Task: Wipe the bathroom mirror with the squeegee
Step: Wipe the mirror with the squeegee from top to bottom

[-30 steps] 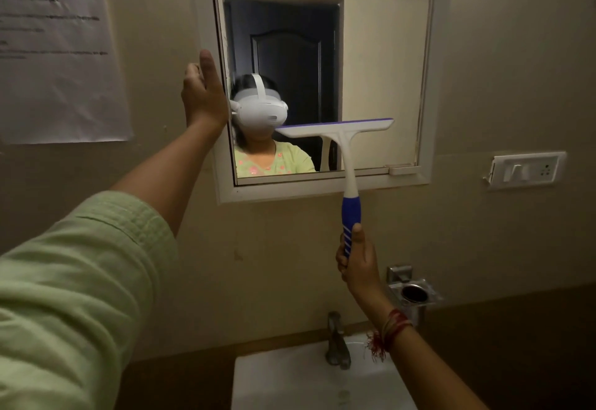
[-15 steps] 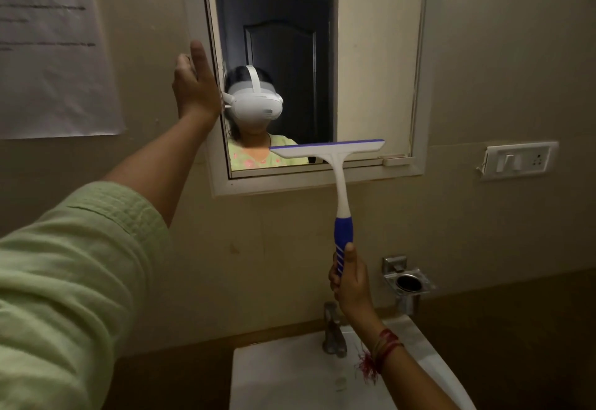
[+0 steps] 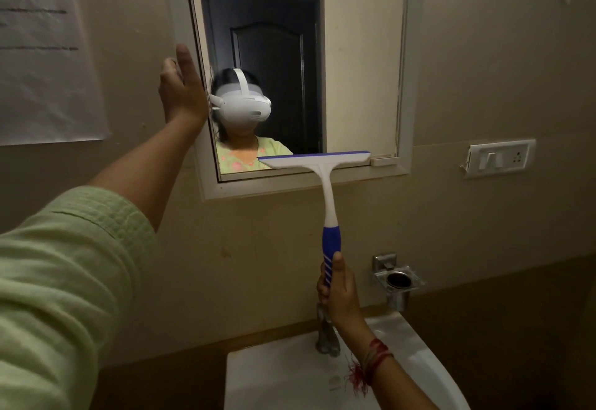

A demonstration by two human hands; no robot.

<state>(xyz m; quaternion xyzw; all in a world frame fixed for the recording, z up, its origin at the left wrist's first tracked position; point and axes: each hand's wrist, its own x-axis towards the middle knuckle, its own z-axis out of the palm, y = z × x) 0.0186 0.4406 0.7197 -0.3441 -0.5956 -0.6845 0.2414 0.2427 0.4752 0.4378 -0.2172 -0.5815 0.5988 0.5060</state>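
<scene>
Squeegee (image 3: 325, 180) lower (now at bottom of mirror (image 3: 354, 71))

Bathroom, wall mirror (image 3: 354, 71), washbasin (image 3: 274, 374), tap (image 3: 325, 338)

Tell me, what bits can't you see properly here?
Head view only:
Mirror: top cut off by the picture's top edge.
Paper notice: writing blurred, left part cut off.
Tap: top behind the right hand holding the squeegee.
Left hand: fingers hidden by its own back.
Sink: front cut off at the bottom edge.
</scene>
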